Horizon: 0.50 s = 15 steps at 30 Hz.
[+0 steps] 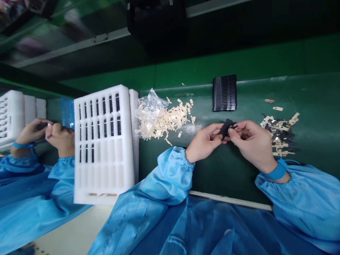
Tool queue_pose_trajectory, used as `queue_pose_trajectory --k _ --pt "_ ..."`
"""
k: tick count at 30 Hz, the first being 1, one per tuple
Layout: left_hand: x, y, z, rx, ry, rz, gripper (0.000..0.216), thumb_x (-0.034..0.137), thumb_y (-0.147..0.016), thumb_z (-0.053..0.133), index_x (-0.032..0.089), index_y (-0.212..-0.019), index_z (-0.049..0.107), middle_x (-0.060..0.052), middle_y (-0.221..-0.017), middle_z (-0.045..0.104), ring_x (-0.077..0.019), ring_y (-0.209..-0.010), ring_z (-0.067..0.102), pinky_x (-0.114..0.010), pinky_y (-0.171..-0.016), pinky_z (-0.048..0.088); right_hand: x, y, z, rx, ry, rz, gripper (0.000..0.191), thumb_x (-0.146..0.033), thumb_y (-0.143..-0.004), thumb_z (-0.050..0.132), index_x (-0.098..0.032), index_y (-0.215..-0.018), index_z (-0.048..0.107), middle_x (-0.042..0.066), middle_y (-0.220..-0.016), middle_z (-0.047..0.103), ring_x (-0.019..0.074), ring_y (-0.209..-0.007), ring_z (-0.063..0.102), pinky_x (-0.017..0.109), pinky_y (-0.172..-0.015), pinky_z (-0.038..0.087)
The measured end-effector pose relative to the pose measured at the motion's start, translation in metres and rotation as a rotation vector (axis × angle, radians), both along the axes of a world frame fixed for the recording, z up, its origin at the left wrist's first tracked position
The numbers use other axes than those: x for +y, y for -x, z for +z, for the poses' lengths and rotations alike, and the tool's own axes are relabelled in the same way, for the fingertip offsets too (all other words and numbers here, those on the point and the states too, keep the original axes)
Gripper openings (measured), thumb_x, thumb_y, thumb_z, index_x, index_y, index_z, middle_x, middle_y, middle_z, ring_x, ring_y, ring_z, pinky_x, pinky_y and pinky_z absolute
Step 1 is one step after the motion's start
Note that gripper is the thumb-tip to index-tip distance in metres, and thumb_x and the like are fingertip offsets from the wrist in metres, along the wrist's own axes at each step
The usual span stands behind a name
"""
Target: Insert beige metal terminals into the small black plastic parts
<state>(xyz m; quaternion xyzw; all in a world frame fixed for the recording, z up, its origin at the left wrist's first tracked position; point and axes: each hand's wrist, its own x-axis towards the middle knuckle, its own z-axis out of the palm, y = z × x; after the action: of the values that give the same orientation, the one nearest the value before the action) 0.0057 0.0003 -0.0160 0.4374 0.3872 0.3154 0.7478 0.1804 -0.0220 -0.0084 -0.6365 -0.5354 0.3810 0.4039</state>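
Note:
My left hand (205,141) and my right hand (251,140) meet over the green table (225,170), both pinching a small black flat part (226,128) between the fingertips. Left of my hands lies a pile of small beige strips (164,118) spilling from a clear plastic bag (150,106). A pile of mixed black and beige pieces (280,134) lies just right of my right hand. A row of stacked black parts (224,92) sits beyond my hands.
A white foam tray (103,177) with slots, several holding black parts, stands at the left. A co-worker's hands (46,136) in blue sleeves work further left, beside more white foam trays (13,117). The table's near edge (228,200) runs below my arms.

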Motion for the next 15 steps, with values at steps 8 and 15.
queue_pose_trajectory --k 8,15 --pt "0.0002 0.001 -0.0016 0.002 -0.004 -0.01 0.038 0.018 -0.093 0.063 0.015 -0.131 0.063 -0.011 -0.122 0.075 -0.0206 -0.102 0.076 -0.035 -0.097 0.061 -0.0007 -0.0025 -0.0011 -0.017 0.01 0.002 0.011 -0.03 -0.086 0.073 -0.021 -0.085 0.068 -0.001 -0.068 0.068 0.0133 -0.054 0.065 0.023 -0.049 0.05" --pt "0.0 0.0004 0.0012 -0.004 0.011 -0.008 0.038 0.019 -0.092 0.064 0.015 -0.13 0.064 -0.012 -0.121 0.075 -0.0215 -0.103 0.076 -0.037 -0.098 0.061 -0.0003 -0.0026 -0.0003 0.018 0.021 -0.001 0.011 -0.03 -0.086 0.073 -0.021 -0.086 0.068 -0.001 -0.068 0.068 0.0126 -0.054 0.063 0.023 -0.049 0.049"
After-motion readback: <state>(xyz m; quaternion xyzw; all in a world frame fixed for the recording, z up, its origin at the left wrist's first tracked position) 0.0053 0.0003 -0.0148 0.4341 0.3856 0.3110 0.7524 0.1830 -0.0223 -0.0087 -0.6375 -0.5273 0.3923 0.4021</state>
